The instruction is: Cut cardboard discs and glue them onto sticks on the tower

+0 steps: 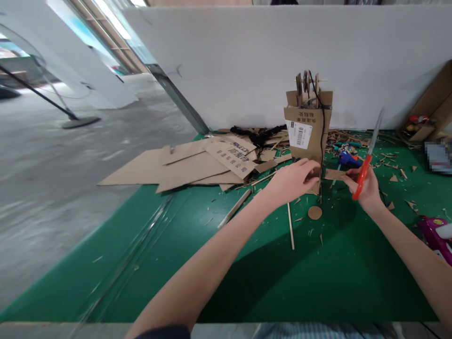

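Observation:
My right hand is closed around red-handled scissors, whose blades point up and away. Its thumb and fingertips also pinch a small cardboard strip. My left hand is at the foot of an upright cardboard box, fingers curved and apart; whether it touches the box is unclear. On the box's top are cardboard discs on a thin stick. A black cord hangs from them down the box's side. A cardboard circle lies on the table below my hands.
Flat cardboard sheets are piled at the left on the green table. Wooden sticks lie nearby. A blue glue gun is among scraps behind my right hand; a purple tool sits at the right. A white panel stands behind.

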Action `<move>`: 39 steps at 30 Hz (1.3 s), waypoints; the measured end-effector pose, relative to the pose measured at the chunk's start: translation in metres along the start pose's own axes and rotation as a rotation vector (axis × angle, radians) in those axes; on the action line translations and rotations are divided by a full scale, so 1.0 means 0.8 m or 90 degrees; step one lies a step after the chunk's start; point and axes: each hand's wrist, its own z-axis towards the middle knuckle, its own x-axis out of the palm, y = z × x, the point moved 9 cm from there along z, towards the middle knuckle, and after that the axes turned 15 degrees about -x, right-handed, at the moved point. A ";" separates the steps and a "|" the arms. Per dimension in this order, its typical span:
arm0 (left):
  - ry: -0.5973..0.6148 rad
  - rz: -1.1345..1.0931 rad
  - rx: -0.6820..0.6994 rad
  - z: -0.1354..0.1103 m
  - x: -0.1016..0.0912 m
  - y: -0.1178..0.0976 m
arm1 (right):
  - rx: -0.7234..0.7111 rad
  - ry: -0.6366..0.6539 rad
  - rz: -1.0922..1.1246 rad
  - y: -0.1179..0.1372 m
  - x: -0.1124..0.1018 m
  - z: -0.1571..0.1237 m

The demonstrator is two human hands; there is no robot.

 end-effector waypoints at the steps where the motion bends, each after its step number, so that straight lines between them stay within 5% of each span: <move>1: -0.001 -0.069 -0.008 0.000 0.000 0.000 | 0.013 -0.006 0.007 0.005 0.000 -0.004; 5: 0.055 -0.321 -0.040 0.002 0.014 0.002 | 0.020 0.006 0.047 0.034 0.014 -0.020; 11: 0.068 -0.418 -0.063 0.008 0.020 0.011 | -0.023 0.060 0.053 0.063 0.034 -0.030; 15: 0.129 -0.764 -0.199 0.009 0.020 0.029 | -0.044 0.125 0.025 0.066 0.038 -0.035; 19: 0.088 -1.018 -0.233 0.006 0.010 0.032 | -0.036 0.196 0.038 0.060 0.047 -0.046; 22: 0.076 -1.011 -0.228 0.004 0.016 0.028 | -0.021 0.201 0.045 0.060 0.054 -0.049; 30: 0.259 -0.744 -0.310 -0.007 0.084 0.007 | 0.040 0.118 -0.025 0.057 0.042 -0.038; 34: 0.157 -0.497 -0.202 -0.001 0.057 0.006 | 0.034 0.134 -0.028 0.053 0.041 -0.034; 39: -0.012 -0.461 -0.077 -0.002 0.018 0.000 | 0.020 0.190 -0.029 0.049 0.050 -0.040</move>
